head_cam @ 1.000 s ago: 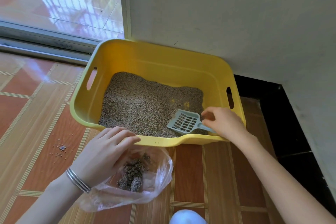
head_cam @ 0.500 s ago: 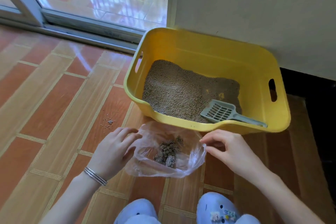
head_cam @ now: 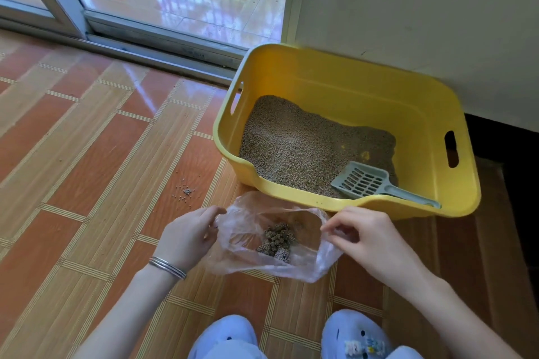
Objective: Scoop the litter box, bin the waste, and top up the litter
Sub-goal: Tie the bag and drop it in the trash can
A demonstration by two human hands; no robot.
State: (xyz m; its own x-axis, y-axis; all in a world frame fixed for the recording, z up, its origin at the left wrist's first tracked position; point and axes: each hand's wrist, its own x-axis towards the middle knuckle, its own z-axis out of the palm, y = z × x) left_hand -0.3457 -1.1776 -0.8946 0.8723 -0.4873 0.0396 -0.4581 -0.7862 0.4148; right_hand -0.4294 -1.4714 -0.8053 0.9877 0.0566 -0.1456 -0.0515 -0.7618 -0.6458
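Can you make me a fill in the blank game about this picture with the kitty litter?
1. The litter box is the colour ____.
2. The grey scoop is lying inside the ____.
3. The left hand and the right hand both hold a clear plastic ____.
4. The clumps of waste are inside the ____.

Missing words: yellow; litter box; bag; bag

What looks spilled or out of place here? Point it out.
A small scatter of litter pellets lies on the floor tiles, left of the yellow litter box and outside it. The grey scoop is left lying in the litter with its handle propped on the near rim. Nothing looks damaged.
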